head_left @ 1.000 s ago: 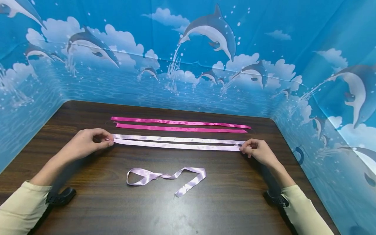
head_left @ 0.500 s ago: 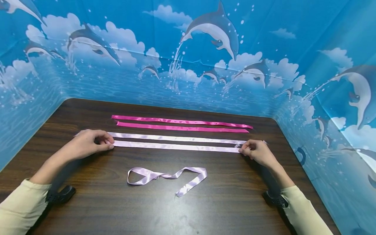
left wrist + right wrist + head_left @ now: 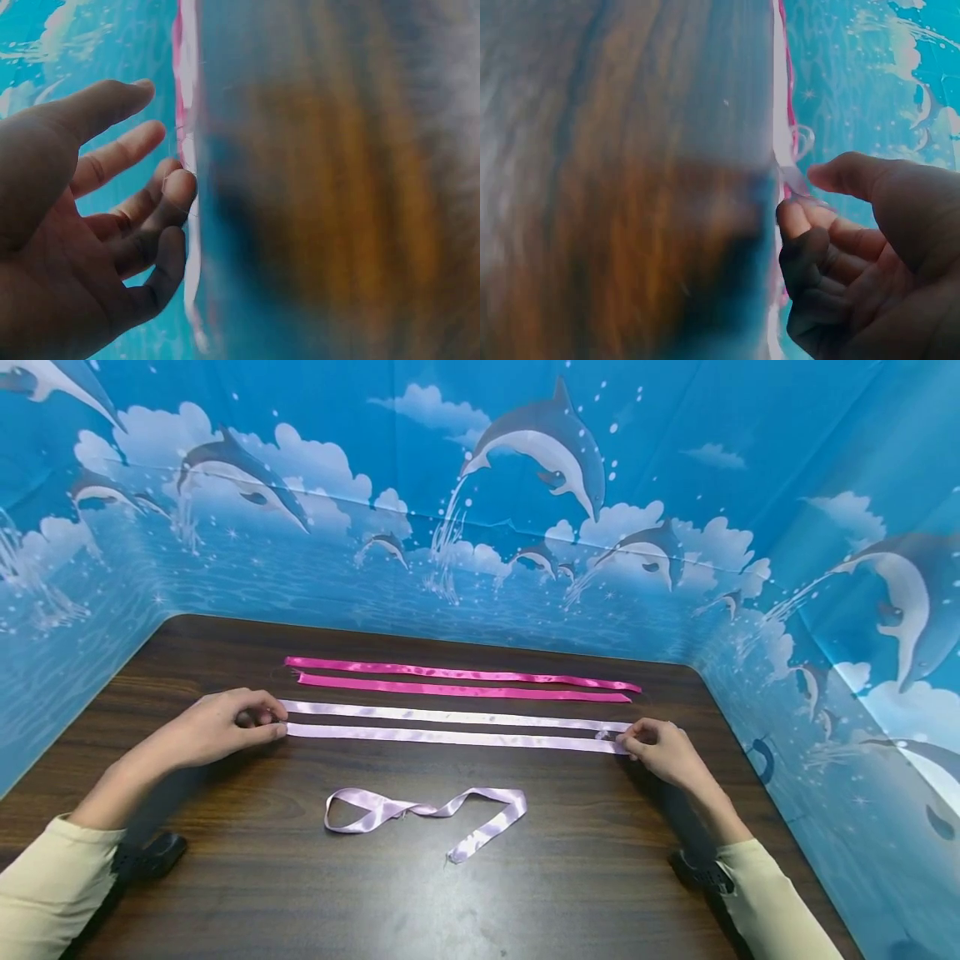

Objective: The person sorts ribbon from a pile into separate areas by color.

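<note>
Two pale lilac satin ribbons lie side by side across the table, a far one (image 3: 450, 717) and a near one (image 3: 450, 738). My left hand (image 3: 232, 727) is at their left ends. In the left wrist view its thumb stands apart from the loosely bent fingers (image 3: 176, 191), whose tips are right at the ribbon edge, with a fine thread across them. My right hand (image 3: 663, 752) pinches the right end of the near ribbon; in the right wrist view that ribbon end (image 3: 793, 180) shows between thumb and forefinger. The hands hide the outer ends of both ribbons.
Two bright pink ribbons, a far one (image 3: 450, 672) and a nearer one (image 3: 465, 690), lie behind the lilac pair. Closer to the person, another lilac ribbon (image 3: 491, 831) lies loosely looped. A dolphin-print cloth (image 3: 480, 577) surrounds the dark wooden table (image 3: 337, 893).
The near lilac ribbon's left end has moved toward the person, widening the gap from the far one. My right hand has shifted slightly right. The pink ribbons and looped ribbon stay put.
</note>
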A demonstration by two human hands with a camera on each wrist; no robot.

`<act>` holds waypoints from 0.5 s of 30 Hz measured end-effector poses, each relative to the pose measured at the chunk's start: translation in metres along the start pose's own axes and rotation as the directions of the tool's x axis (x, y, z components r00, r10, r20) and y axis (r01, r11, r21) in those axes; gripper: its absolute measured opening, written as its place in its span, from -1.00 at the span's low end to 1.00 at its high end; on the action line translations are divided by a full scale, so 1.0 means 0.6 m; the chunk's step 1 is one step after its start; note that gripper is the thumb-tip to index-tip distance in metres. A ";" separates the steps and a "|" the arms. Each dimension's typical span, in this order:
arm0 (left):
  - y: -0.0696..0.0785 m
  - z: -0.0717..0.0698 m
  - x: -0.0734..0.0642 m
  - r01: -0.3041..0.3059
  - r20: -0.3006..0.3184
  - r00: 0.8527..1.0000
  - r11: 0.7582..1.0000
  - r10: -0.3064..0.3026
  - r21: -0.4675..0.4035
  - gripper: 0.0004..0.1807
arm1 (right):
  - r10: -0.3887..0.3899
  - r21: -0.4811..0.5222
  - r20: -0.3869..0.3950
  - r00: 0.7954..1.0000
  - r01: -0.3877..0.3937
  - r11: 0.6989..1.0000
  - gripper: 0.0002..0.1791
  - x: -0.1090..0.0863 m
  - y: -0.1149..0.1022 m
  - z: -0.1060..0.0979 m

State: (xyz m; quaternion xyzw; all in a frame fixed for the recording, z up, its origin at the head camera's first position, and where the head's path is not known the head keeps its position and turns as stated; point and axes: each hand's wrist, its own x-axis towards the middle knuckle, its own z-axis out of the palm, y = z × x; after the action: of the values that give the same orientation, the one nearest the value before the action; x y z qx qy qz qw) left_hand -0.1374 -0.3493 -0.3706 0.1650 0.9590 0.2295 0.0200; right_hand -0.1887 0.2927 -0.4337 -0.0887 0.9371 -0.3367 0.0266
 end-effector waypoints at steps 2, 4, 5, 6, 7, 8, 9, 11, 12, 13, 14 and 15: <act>0.001 -0.009 -0.002 0.031 -0.007 0.999 0.999 -0.031 0.014 -0.68 | -0.002 -0.037 -0.036 0.999 0.001 0.999 -0.82 -0.008 -0.003 -0.010; 0.005 -0.018 -0.003 0.046 -0.022 0.999 0.999 -0.046 0.016 -0.60 | -0.018 -0.076 -0.078 0.997 0.012 0.997 -0.82 -0.017 -0.009 -0.022; 0.008 -0.023 -0.004 0.048 -0.032 0.998 0.999 -0.048 0.017 -0.58 | -0.029 -0.094 -0.098 0.995 0.020 0.995 -0.82 -0.021 -0.013 -0.028; 0.011 -0.027 -0.005 0.048 -0.041 0.998 0.999 -0.047 0.018 -0.55 | -0.041 -0.111 -0.114 0.993 0.029 0.993 -0.82 -0.026 -0.018 -0.034; 0.017 -0.030 -0.006 0.048 -0.049 0.998 0.999 -0.047 0.017 -0.53 | -0.053 -0.122 -0.125 0.991 0.038 0.992 -0.83 -0.030 -0.024 -0.039; 0.022 -0.032 -0.007 0.047 -0.055 0.997 0.999 -0.046 0.015 -0.51 | -0.064 -0.128 -0.131 0.989 0.047 0.991 -0.83 -0.034 -0.030 -0.044; 0.030 -0.034 -0.007 0.041 -0.062 0.997 0.999 -0.041 0.012 -0.50 | -0.077 -0.131 -0.133 0.988 0.059 0.990 -0.83 -0.037 -0.038 -0.047; 0.047 -0.034 -0.008 0.023 -0.074 0.997 1.000 -0.022 0.005 -0.49 | -0.102 -0.123 -0.118 0.988 0.088 0.988 -0.83 -0.041 -0.056 -0.053; 0.057 -0.034 -0.009 0.010 -0.079 0.997 1.000 -0.010 0.003 -0.49 | -0.117 -0.119 -0.107 0.987 0.104 0.987 -0.84 -0.043 -0.065 -0.054; 0.067 -0.032 -0.009 -0.004 -0.083 0.997 1.000 0.004 0.002 -0.49 | -0.133 -0.113 -0.094 0.987 0.122 0.986 -0.85 -0.044 -0.075 -0.054; 0.077 -0.030 -0.009 -0.021 -0.086 0.996 1.000 0.020 -0.001 -0.50 | -0.149 -0.105 -0.080 0.986 0.140 0.984 -0.85 -0.046 -0.085 -0.053; 0.087 -0.027 -0.009 -0.033 -0.088 0.996 0.999 0.033 -0.004 -0.51 | -0.166 -0.101 -0.067 0.984 0.159 0.982 -0.85 -0.047 -0.095 -0.051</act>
State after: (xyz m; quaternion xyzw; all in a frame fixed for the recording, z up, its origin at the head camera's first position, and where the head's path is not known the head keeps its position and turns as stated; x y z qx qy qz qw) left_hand -0.1183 -0.3141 -0.3330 0.1706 0.9555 0.2395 -0.0255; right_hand -0.1561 0.2742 -0.3741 -0.1535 0.9420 -0.2957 -0.0406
